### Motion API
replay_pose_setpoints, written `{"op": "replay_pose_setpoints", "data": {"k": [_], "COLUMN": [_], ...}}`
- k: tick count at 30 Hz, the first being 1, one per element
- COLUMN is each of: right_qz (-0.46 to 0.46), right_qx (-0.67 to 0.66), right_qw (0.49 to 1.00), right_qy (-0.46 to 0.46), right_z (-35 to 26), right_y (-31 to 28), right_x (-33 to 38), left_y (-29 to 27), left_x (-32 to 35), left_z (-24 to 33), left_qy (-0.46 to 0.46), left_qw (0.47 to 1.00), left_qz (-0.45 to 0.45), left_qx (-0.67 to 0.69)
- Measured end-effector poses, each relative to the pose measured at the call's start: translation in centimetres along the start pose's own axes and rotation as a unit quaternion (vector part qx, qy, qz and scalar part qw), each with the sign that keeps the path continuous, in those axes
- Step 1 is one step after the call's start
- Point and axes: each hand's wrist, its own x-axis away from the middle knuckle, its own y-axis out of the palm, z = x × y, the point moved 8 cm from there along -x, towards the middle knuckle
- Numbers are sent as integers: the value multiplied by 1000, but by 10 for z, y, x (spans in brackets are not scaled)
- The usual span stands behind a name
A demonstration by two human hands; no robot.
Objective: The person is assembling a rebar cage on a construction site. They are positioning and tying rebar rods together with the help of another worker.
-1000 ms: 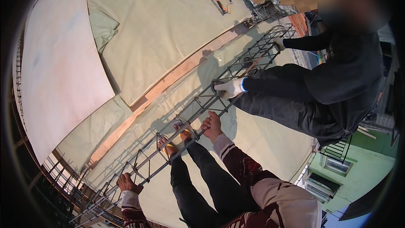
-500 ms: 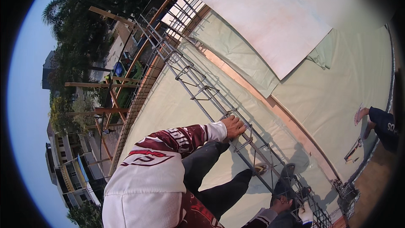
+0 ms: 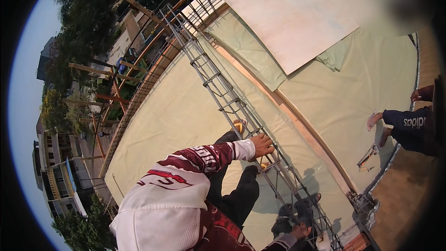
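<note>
A long rebar cage point(image 3: 223, 90) of steel bars and square stirrups runs diagonally from the upper left to the lower right. My left hand point(image 3: 262, 146), in a white and maroon sleeve, curls its bare fingers over the cage's near bar around mid-length. Lower down, my right hand point(image 3: 300, 230) is closed at the cage's near side; its fingers partly hide the bar there. A co-worker's white-gloved hand point(image 3: 323, 241) is on the cage just beyond it. My feet, in yellow sandals point(image 3: 239, 126), stand beside and under the cage.
Pale green sheeting point(image 3: 162, 130) covers the deck. A wooden plank strip point(image 3: 297, 114) runs beside the cage, with a large pale panel point(image 3: 288, 18) beyond. At right are a person's navy shorts point(image 3: 413, 128) and a small tool point(image 3: 368, 156). Timber and bars point(image 3: 139, 93) line the left edge.
The view has turned and shifted, and more of my sandals shows. Both of my hands stay on the cage. At right, more of the person in navy shorts is in view.
</note>
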Motion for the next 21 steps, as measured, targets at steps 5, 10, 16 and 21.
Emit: {"op": "replay_pose_setpoints", "data": {"k": [5, 10, 16, 21], "right_qz": [107, 209, 335, -117], "right_qx": [-147, 100, 495, 737], "right_qw": [978, 911, 392, 480], "right_qy": [-103, -341, -700, -461], "right_z": [-80, -129, -44, 58], "right_y": [-78, -71, 102, 276], "right_x": [-12, 57, 209, 144], "left_y": [30, 49, 53, 58], "left_x": [-28, -52, -78, -101], "left_z": [69, 134, 188, 193], "left_qy": [-10, 35, 56, 55], "left_qw": [999, 998, 996, 991], "left_qz": [27, -7, 63, 122], "left_qx": [32, 46, 38, 6]}}
